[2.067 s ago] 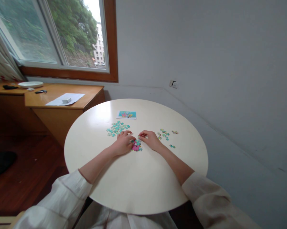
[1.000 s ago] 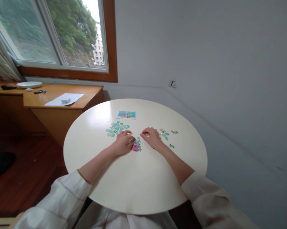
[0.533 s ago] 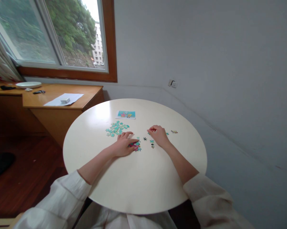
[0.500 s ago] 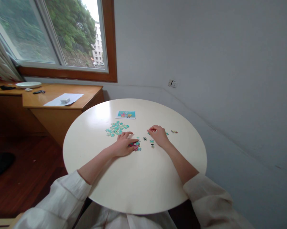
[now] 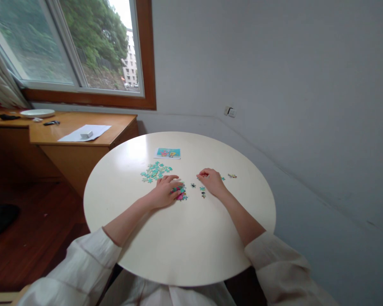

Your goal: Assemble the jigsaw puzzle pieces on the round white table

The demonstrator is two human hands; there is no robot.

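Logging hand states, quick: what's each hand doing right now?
Left hand: open, fingers over the joined puzzle pieces.
Right hand: fingers curled; whether it is holding anything cannot be told.

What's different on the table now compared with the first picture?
The right hand has moved rightward, away from the joined puzzle, over the loose pieces on that side. Whether it has taken hold of one, I can't tell. Three pieces now show between puzzle and hand, where none showed before. The left hand stays at the puzzle; the pile and card look unchanged.
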